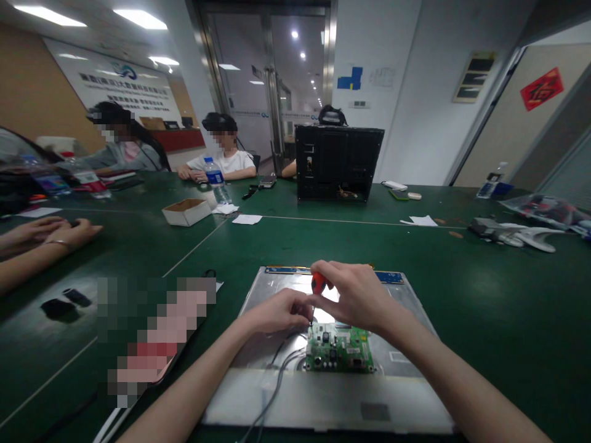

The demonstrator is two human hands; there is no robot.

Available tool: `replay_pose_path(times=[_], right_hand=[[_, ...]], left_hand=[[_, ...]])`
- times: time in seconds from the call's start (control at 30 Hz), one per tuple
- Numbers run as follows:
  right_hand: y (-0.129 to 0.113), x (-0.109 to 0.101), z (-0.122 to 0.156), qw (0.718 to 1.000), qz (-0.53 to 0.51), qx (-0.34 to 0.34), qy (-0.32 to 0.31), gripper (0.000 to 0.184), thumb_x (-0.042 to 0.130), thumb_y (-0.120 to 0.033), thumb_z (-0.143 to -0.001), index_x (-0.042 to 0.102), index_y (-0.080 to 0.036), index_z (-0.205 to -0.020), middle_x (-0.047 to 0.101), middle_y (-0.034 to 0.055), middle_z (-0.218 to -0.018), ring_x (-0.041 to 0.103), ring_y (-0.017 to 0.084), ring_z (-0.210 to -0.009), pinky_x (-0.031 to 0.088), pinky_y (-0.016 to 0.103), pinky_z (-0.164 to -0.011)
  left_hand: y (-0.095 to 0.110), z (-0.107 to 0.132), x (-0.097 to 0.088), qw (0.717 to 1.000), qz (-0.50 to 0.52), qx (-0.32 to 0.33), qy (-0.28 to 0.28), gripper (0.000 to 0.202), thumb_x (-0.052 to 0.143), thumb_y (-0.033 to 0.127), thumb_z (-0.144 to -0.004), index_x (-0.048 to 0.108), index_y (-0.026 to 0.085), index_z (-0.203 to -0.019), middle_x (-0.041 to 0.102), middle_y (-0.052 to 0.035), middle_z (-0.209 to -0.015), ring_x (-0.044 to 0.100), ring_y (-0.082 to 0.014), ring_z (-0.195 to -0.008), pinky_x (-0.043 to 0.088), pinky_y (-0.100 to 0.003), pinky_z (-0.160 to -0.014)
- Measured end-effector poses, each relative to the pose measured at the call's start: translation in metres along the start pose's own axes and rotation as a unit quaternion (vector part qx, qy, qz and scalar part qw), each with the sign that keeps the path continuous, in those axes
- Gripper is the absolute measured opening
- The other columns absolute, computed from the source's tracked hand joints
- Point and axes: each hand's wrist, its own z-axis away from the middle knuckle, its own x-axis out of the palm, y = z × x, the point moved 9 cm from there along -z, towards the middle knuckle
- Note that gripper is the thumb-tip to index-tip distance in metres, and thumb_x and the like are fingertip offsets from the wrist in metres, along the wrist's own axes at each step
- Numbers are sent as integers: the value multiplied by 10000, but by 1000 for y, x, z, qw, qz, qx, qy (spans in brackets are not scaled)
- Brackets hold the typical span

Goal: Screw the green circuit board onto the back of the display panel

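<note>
Lower centre: right hand (357, 298) grip clamped on red screwdriver (318, 283); left hand (277, 311) pinches its shaft. Judged step: working a screw at the circuit board (339, 351) corner. Next calls for a square, seated tip.

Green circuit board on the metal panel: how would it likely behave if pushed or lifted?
Probably stiff and light: the green circuit board looks thin and flat. Likely fragile, given exposed components. The grey cables at its left edge would probably limit lifting.
</note>
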Motion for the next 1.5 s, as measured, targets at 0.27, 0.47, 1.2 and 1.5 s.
replay_pose_path(times=[0.27,0.47,1.2,1.5], right_hand=[[-1,-3,0,1000,-20,-2,-5,209,542,-311,-820,526,-196,-994,628,5,-836,528,124,-668,277,241,-554],[3,-4,1,999,22,26,3,168,490,-348,-866,554,-201,-915,631,-5,-736,517,122,-605,235,250,-531],[3,2,0,999,24,26,-23,144,481,-334,-865,515,-207,-924,646,0,-765,527,124,-613,241,254,-527],[-2,-1,-1,999,22,15,-19,186,490,-351,-855,491,-193,-954,642,13,-818,535,129,-633,255,253,-528]], left_hand=[[-3,0,-1,1000,4,-4,10,83,623,158,-682,637,151,-764,583,33,-664,525,-131,-643,400,-237,-617],[-3,0,0,1000,5,-3,6,60,613,141,-681,640,149,-734,577,35,-647,519,-123,-626,396,-228,-601],[0,1,1,1000,-5,0,1,58,618,165,-713,638,147,-764,569,31,-647,507,-121,-615,372,-231,-585],[1,0,0,1000,3,9,4,56,611,148,-700,648,154,-741,578,29,-677,508,-126,-649,381,-227,-602]])
